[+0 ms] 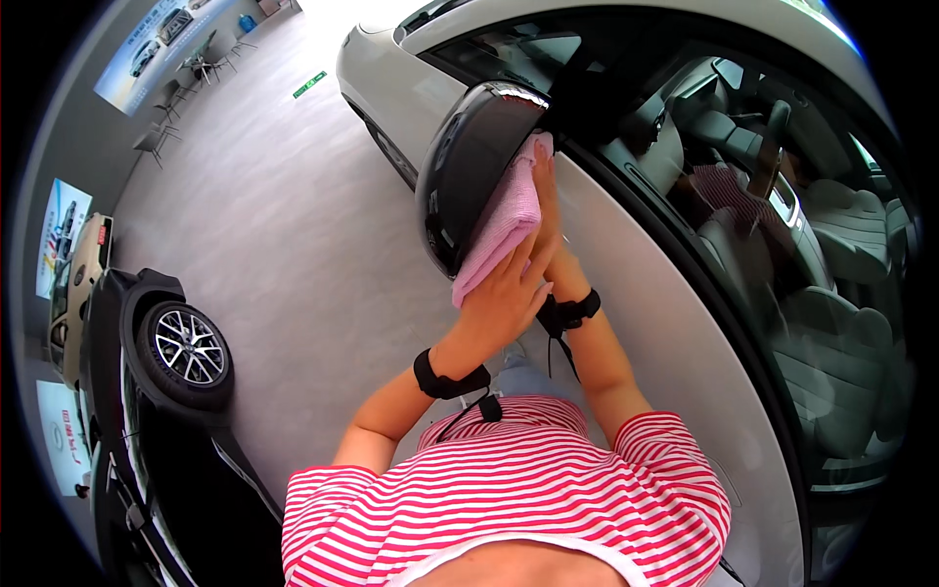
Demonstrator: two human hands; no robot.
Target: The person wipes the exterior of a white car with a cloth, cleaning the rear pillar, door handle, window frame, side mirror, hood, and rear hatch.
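A folded pink cloth (506, 220) lies against the face of a car's black side mirror (469, 161), whose housing points away from me. My left hand (502, 297) presses on the lower part of the cloth, fingers spread over it. Higher up, my right hand (544, 198) lies along the cloth's right edge, between the mirror and the car door, its fingertips near the top corner. The two hands overlap at the fingers. Both wrists wear black straps with thin cables. The mirror glass is mostly hidden by the cloth.
Close on my right is the light-coloured car's door (623, 249), with a window (733, 220) showing seats and reflections. A black car with a spoked wheel (189, 347) stands at the left, a beige car (88, 257) behind it. Chairs (169, 99) line the far wall above grey floor (293, 242).
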